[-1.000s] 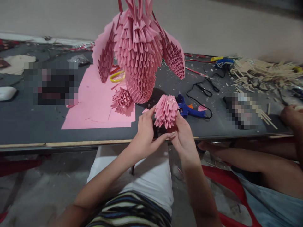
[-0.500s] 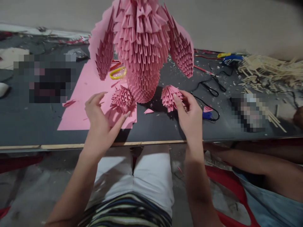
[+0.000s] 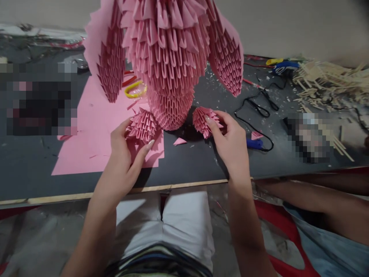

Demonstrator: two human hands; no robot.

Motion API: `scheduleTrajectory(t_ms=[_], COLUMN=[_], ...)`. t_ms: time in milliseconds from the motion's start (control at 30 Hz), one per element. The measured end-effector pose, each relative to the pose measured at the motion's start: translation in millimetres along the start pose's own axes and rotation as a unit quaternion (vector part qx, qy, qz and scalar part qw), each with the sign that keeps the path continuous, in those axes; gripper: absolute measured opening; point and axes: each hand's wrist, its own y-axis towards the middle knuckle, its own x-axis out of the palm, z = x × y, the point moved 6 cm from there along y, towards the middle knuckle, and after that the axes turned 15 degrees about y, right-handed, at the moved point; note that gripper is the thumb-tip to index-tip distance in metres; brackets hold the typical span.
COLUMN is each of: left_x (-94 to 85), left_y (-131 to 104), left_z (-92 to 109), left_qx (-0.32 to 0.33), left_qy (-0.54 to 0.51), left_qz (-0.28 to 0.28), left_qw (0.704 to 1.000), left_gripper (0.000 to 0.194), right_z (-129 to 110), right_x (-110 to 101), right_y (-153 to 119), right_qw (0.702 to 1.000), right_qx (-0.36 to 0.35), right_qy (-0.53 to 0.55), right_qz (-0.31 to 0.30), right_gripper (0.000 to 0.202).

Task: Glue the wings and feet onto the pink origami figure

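A tall pink figure of folded paper pieces (image 3: 170, 57) stands on the dark table (image 3: 25, 173), with a wing at each side. My left hand (image 3: 127, 154) grips a small pink folded-paper piece (image 3: 142, 125) at the left of the figure's base. My right hand (image 3: 230, 140) holds a second small pink folded-paper piece (image 3: 203, 119) against the table at the right of the base. A loose pink paper triangle (image 3: 179, 141) lies between my hands.
Pink paper sheets (image 3: 92, 130) lie under my left hand. A blue glue gun (image 3: 255, 144) with a black cord (image 3: 256, 109) sits right of my right hand. Wooden sticks (image 3: 331, 82) pile at the far right. Another person's arm (image 3: 317, 200) reaches along the table edge.
My right hand carried its small piece from in front of me down beside the figure's base. My left hand let go of it, moved left and took hold of the other small piece.
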Motion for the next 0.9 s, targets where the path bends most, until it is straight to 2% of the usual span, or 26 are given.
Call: scheduleTrajectory(t_ms=[233,533,900], left_x=[-2.1,1.8,1.3], left_y=[-2,-2,-1], left_z=[0,-5,-5], left_qx=[-0.011,-0.024,-0.005], left_qy=[0.034,0.003,0.000], left_qz=[-0.018,-0.028,-0.019], left_qw=[0.999,0.999,1.000], left_gripper=[0.070,0.065,0.068], right_z=[-9,-6,-6], right_x=[5,9,15], right_y=[3,3,4], right_qw=[0.997,0.997,0.998], right_qx=[-0.026,-0.026,0.004], right_qy=[-0.066,-0.071,-0.063], right_qz=[-0.011,-0.010,-0.028], right_gripper=[0.035,0.034,0.035])
